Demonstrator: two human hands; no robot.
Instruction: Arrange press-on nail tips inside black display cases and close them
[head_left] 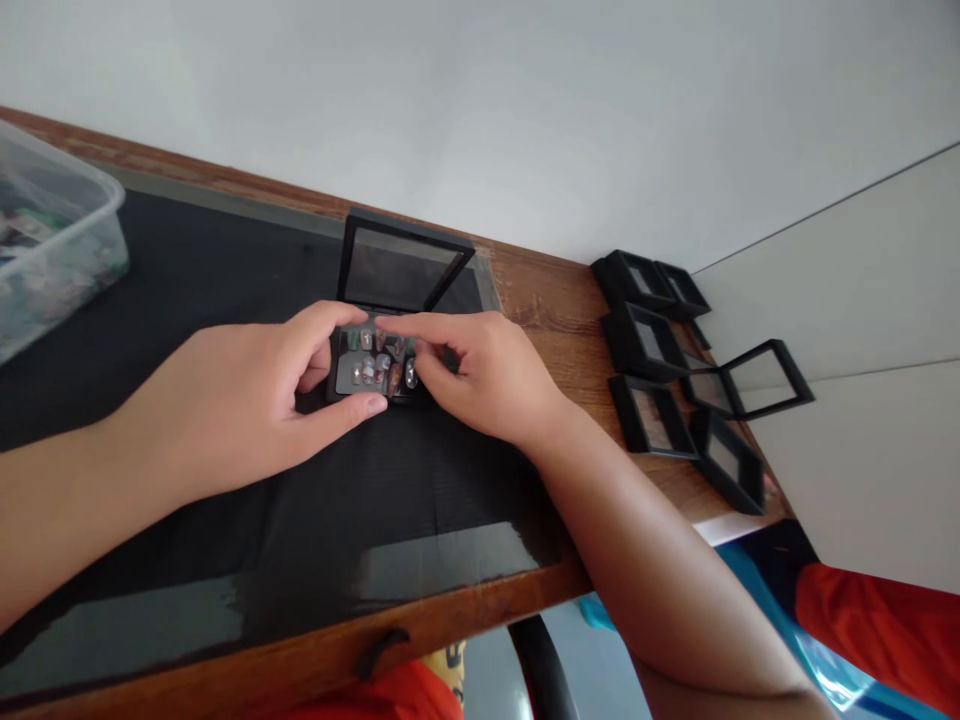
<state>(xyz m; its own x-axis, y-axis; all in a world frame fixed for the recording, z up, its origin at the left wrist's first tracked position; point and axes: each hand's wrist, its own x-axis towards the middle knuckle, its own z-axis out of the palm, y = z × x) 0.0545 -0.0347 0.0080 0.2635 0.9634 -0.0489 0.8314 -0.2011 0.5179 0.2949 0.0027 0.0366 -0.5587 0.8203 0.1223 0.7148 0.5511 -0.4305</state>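
A small black display case (344, 384) stands with its clear-windowed lid (405, 268) tilted up at the back. Two rows of decorated press-on nails (395, 377) lie on its grey insert, some with shiny stones. My left hand (232, 400) grips the case from the left, thumb along the front edge and index finger at the back. From the right, my right hand (491, 375) reaches over the nails. Its index finger stretches across the back row and its thumb, apart from it, rests near the right-end nails. The remaining right fingers are mostly hidden.
Black matting (300, 530) covers much of the wooden table (544, 300). At left stands a clear plastic tub (67, 270) of packed items. Several black cases (649, 340) sit at right by the wall, one with its lid raised (769, 380). Red fabric (877, 620) shows lower right.
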